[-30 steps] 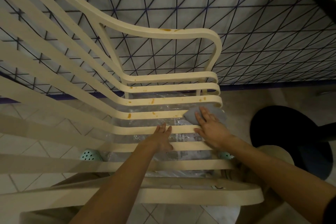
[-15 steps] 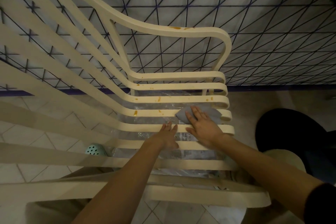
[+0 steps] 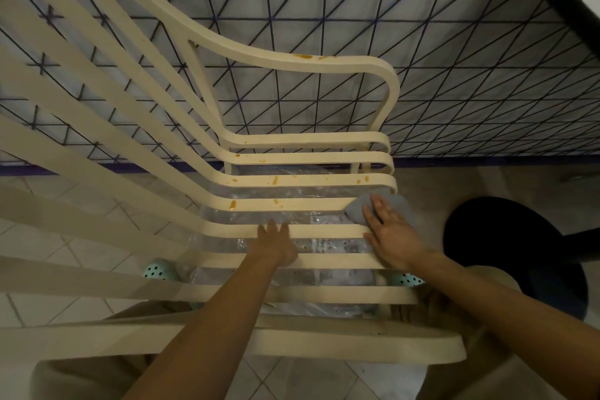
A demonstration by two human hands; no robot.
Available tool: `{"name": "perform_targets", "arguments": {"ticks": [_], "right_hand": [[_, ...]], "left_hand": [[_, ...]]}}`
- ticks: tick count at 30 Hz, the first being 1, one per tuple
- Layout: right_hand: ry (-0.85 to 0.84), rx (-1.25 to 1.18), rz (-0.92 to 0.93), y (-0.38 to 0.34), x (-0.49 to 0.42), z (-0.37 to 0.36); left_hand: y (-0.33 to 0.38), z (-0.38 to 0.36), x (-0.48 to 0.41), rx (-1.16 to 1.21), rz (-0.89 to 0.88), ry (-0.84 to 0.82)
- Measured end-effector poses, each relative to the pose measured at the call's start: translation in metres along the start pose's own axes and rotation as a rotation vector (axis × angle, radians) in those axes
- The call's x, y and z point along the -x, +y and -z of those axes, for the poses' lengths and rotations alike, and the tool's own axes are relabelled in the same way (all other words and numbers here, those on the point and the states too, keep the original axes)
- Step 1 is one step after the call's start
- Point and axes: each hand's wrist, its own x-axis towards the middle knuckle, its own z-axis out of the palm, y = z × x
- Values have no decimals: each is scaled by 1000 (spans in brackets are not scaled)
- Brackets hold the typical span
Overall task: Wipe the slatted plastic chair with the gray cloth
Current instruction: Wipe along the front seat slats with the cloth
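The right hand (image 3: 391, 234) pressed flat on the soft, light cloth (image 3: 355, 212), on a chair (image 3: 292, 204) slat just past the flat, empty left hand (image 3: 276, 243); pressing from on top should hold it.

One slatted plastic chair (image 3: 318, 182). One gray cloth (image 3: 357, 209) under the right hand (image 3: 393, 237). Two hands, with the left hand (image 3: 276, 245) beside it. Two mint clogs: left clog (image 3: 159, 271) outside the left hand, right clog (image 3: 407, 279) by the right wrist. One black round base (image 3: 519, 253).
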Motion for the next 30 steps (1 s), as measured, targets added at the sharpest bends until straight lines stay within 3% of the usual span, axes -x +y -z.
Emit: {"name": "perform_targets", "arguments": {"ticks": [15,21,30], "right_hand": [[-25,-11,98,-95,-52,-10],[-42,-32,158,-62,-39,-2],[15,-54,23,-2,5,0]], "left_hand": [[1,2,1,114,94,-35],[0,5,2,87,63,-73],[-3,6,6,74,22,-78]]}}
